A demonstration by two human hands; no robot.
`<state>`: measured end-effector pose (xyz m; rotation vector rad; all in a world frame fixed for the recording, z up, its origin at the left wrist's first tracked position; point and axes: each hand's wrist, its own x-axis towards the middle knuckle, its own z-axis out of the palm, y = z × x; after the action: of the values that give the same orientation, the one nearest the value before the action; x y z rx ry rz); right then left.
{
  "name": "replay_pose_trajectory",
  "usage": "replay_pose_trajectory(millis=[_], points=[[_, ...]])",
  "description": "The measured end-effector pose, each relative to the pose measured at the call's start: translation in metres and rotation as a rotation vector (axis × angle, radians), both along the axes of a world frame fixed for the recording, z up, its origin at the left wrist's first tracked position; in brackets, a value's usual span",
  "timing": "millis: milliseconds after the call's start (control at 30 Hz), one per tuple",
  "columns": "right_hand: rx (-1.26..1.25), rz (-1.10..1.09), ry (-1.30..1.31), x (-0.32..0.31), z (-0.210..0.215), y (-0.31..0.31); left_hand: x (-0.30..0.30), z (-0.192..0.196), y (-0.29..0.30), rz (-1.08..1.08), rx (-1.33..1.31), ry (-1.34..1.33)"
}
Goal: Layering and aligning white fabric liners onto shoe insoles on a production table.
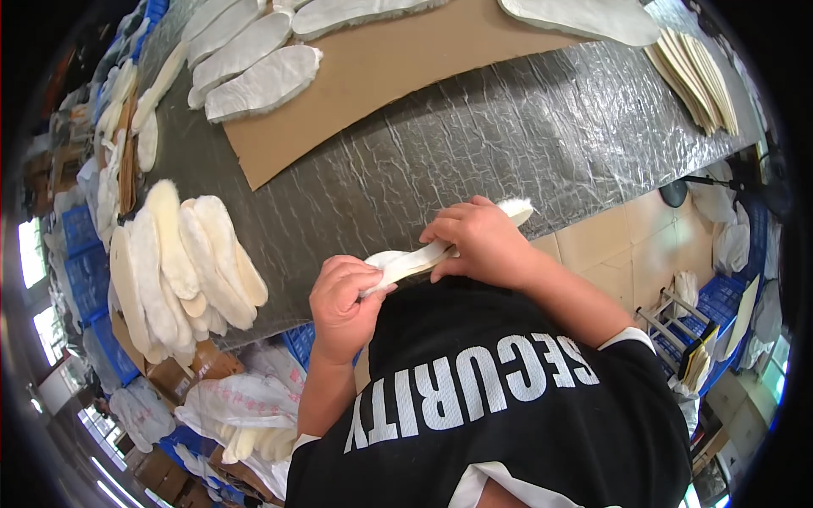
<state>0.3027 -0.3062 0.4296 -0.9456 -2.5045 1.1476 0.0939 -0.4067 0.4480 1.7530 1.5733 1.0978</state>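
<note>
Close to my body, at the table's near edge, both hands grip a white fleece insole seen nearly edge-on. My left hand pinches its left end between thumb and fingers. My right hand is closed around it further right, and a fluffy tip sticks out beyond the knuckles. The insole's layers look slightly parted between the hands; the part under my right hand is hidden. To the left lies a pile of fluffy cream insoles, heaped at the table's edge.
A brown cardboard sheet lies across the far side of the dark, crinkled table cover, with several white insoles on and beside it. A stack of cream insoles sits far right. Blue crates and bags stand around.
</note>
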Motion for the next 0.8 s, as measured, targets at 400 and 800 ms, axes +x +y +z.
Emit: replay_pose_trajectory(millis=[400,800], points=[[0.074,0.08,0.04,0.003,0.003,0.0,-0.012,-0.002,0.001,-0.005,-0.075,-0.11],[-0.144,0.056,0.056,0.011,0.0,-0.003,-0.022,0.0,-0.011,0.126,-0.43,-0.437]])
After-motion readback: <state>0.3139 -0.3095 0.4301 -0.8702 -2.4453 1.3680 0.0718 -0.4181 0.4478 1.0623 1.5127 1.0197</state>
